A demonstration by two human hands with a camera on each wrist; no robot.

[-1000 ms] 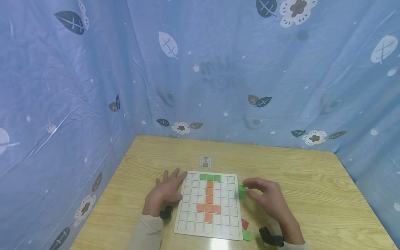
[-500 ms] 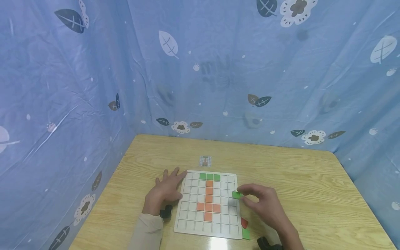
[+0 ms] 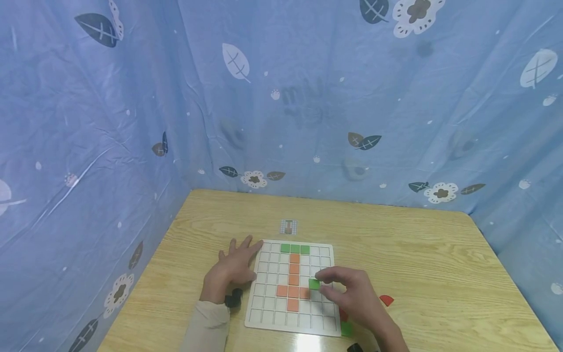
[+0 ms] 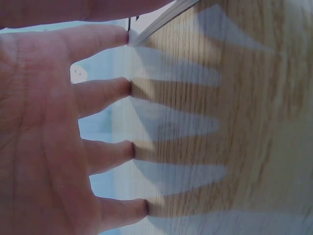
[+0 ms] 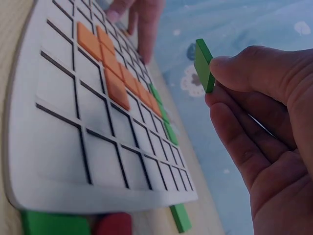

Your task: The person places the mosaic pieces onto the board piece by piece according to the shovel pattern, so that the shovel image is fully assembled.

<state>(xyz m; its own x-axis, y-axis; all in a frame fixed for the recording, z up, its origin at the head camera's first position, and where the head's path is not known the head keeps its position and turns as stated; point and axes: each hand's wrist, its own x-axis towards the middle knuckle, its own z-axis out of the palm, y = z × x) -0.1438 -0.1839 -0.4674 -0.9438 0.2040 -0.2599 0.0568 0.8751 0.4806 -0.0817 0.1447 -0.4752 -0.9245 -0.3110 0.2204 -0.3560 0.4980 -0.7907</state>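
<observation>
Right hand (image 3: 349,292) has shifted inward since the frame half a second ago, bringing a green tile (image 3: 314,284) from over the right rim of the white board (image 3: 304,323) to above its cells, at about 3 o'clock. Clock readings taken from the board's centre, 12 being away from the person. Blue curtain (image 3: 308,112) stands behind; wooden table (image 3: 422,249) below it, board lying flat on top. Left hand (image 3: 233,268) between 9 and 10 o'clock, fingers spread, tips on the table, index tip at the board's corner. Right hand pinches the green tile between thumb and fingers, raised clear of the board. Picture card (image 3: 288,227) at 12, off the board. Orange tiles (image 3: 293,292) form a cross; three green tiles (image 3: 295,249) lie in a row at its 12 o'clock end. Loose beside the board near 4: spare green tile (image 3: 346,329), red piece (image 3: 344,314); red wedge (image 3: 387,300) just past 3. Handling, judged: tile likely light, stiff, smooth, not fragile; thin, so best taken by opposite edges, face left free for pressing.
</observation>
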